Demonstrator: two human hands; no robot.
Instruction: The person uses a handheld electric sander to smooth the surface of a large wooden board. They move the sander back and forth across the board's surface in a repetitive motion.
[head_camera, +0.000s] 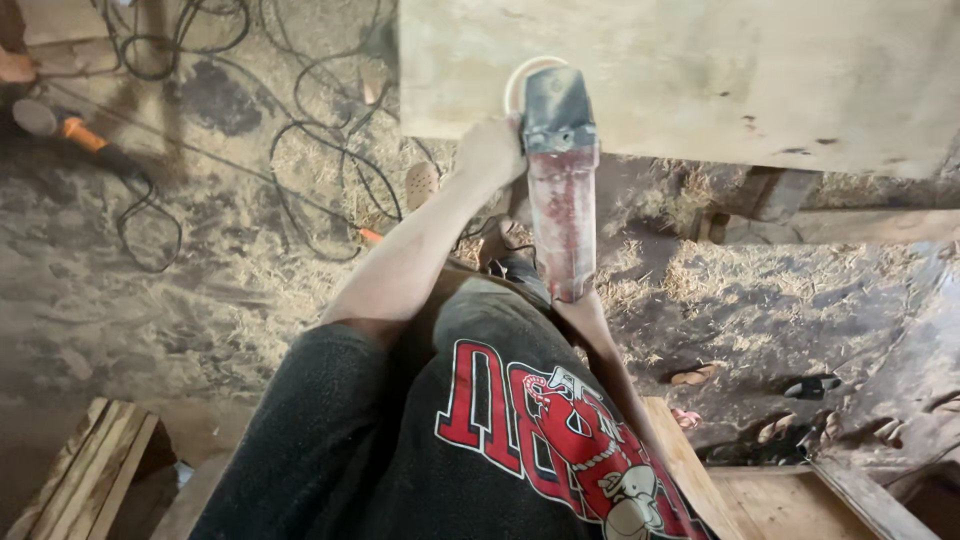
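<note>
A broad pale wooden board (700, 70) is seen across the top, above a sawdust-strewn floor (200, 280) crossed by black cables (300, 150). A red, dust-coated angle grinder (560, 190) is held against the board's near edge, its disc at the wood. The left hand (490, 152) is wrapped around the grinder's head, fingers closed on it. The right hand is hidden under the grinder's tail, so its fingers cannot be judged.

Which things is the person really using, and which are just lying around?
In use:
red power grinder
wooden board
left hand

Lying about:
black cables
orange-handled tool
sandals
stacked planks

The right hand is hidden behind the grinder's rear end.
</note>
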